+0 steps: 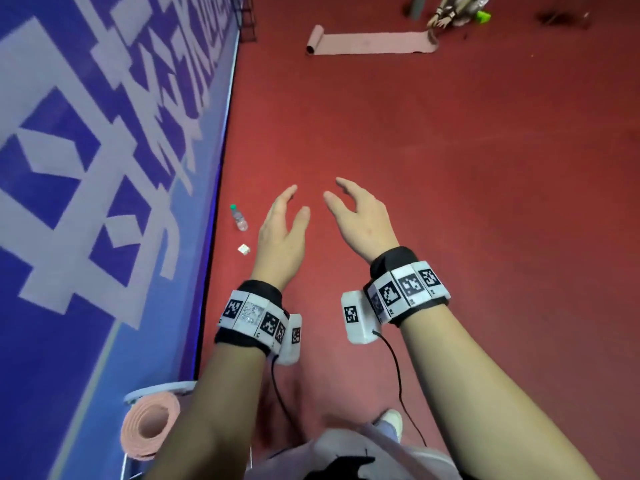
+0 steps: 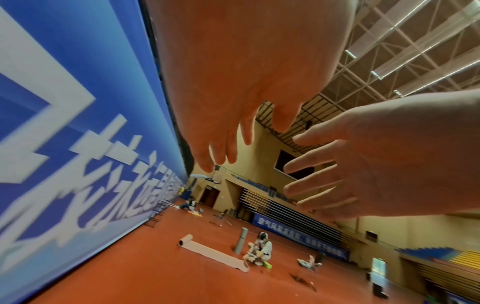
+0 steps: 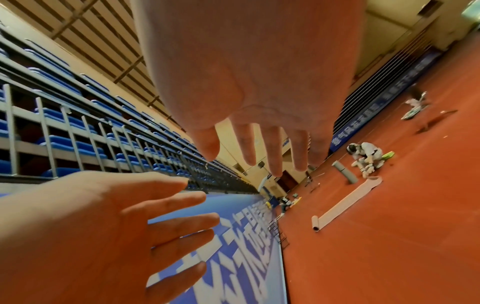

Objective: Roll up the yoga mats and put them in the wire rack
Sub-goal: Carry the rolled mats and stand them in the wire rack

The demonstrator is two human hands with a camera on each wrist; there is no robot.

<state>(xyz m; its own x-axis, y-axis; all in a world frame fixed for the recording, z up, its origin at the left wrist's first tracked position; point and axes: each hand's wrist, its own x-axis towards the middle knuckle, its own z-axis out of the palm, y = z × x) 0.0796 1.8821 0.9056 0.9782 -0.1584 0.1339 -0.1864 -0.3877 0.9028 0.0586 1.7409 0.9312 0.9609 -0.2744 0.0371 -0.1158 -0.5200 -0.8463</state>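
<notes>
1. Both hands hang over the red gym floor (image 1: pixel 450 168), empty: the left hand (image 1: pixel 282 230) and right hand (image 1: pixel 360 220) face each other, fingers loose and spread, grasping nothing.
2. A rolled pink yoga mat (image 1: pixel 150 424) stands on end in the wire rack (image 1: pixel 157 389) at 7 o'clock, beside the blue banner wall (image 1: pixel 86 168).
3. At 12 o'clock, well apart, a second pink mat (image 1: pixel 374 43) lies mostly unrolled, one end curled, near a crouching person (image 2: pixel 261 250).
4. A water bottle (image 1: pixel 239 218) lies just left of the left hand.
</notes>
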